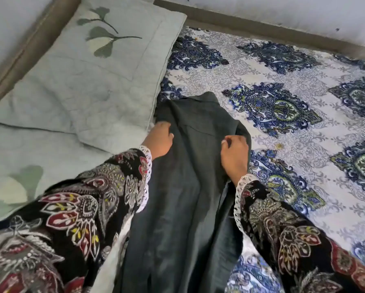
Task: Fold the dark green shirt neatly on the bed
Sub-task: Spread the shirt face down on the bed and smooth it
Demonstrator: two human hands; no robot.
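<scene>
The dark green shirt (pixel 183 187) runs as a long strip from the bottom of the head view up to the middle of the bed, its far end lying on the sheet. My left hand (pixel 159 139) grips the shirt's left edge, fingers curled into the cloth. My right hand (pixel 234 154) grips the right edge at about the same height. Both wrists come out of black flowered sleeves with white lace cuffs. The shirt's lower part is partly hidden between my arms.
The bed sheet (pixel 283 134), white with blue ornate patterns, fills the right side. A pale green pillow (pixel 97 66) with leaf prints lies at the upper left, touching the shirt's left edge. A second pale green cushion (pixel 29 166) lies below it. A wall (pixel 283 9) borders the bed's far side.
</scene>
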